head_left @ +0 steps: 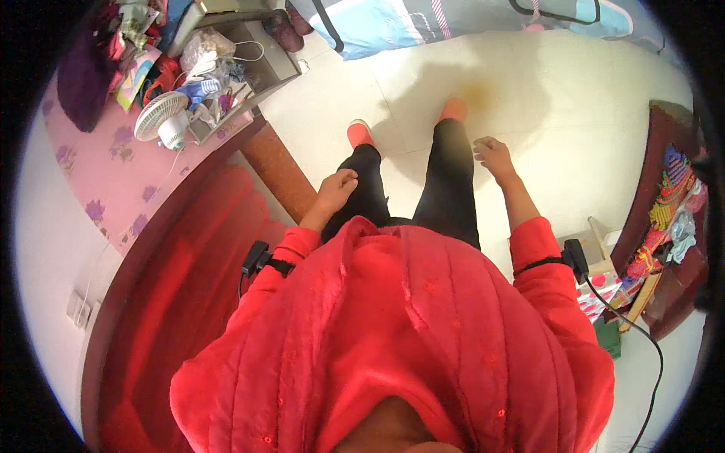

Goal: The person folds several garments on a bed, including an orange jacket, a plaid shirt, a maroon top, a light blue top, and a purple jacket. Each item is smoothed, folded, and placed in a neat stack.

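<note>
My left hand (pixel 337 190) hangs by my left thigh, its fingers loosely curled and nothing seen in them. It is nearest to my black trousers (pixel 451 185); I cannot make out whether it touches them. Farther out, my right hand (pixel 495 157) is beside my right leg, over the floor. Its fingers are slightly bent and partly apart, with nothing held. Both arms wear red sleeves, each with a black strap and a small black device. Below, my feet in orange-red shoes (pixel 361 135) stand apart on the pale tiled floor (pixel 408 98).
A bed or bench with a red cover (pixel 196 287) lies at my left. Beyond it, a small white fan (pixel 162 117) stands by an open drawer (pixel 264 64) of mixed items. A blue patterned cloth (pixel 377 30) hangs ahead. Colourful knitted items (pixel 668 200) fill a dark red wooden frame at right.
</note>
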Tool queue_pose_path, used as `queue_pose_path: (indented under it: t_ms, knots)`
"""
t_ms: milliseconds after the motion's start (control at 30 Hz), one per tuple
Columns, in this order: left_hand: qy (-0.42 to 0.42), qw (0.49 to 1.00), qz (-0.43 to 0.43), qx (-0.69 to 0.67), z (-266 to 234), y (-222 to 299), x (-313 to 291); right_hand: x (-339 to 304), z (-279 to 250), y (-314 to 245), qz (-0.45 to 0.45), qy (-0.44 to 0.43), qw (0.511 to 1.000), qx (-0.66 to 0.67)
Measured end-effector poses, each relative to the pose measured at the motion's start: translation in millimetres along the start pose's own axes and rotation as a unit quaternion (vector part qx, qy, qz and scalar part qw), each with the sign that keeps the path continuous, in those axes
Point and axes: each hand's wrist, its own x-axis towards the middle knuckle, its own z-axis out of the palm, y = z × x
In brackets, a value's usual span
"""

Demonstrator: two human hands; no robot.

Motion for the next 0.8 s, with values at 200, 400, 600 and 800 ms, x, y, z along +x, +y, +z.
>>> queue_pose_path:
  t_ms: [200, 400, 600, 800]
  knots:
    - [0.001, 0.997, 0.025, 0.072, -0.8, -70.6, 42.2, 29.8, 70.0, 49.8, 0.006, 0.011, 0.998, -0.069]
    - [0.066, 0.966, 0.088, 0.233, 15.9, -128.8, 36.5, 135.1, 147.9, 89.0, -0.130, 0.022, 0.968, -0.211]
    - [0.080, 0.959, 0.096, 0.253, 50.0, -141.1, 33.2, 293.6, 209.9, 118.3, -0.185, 0.098, 0.936, -0.284]
    - [0.077, 0.952, 0.099, 0.278, 53.6, -136.5, 34.3, 382.7, 231.4, 129.1, -0.267, 0.175, 0.877, -0.360]
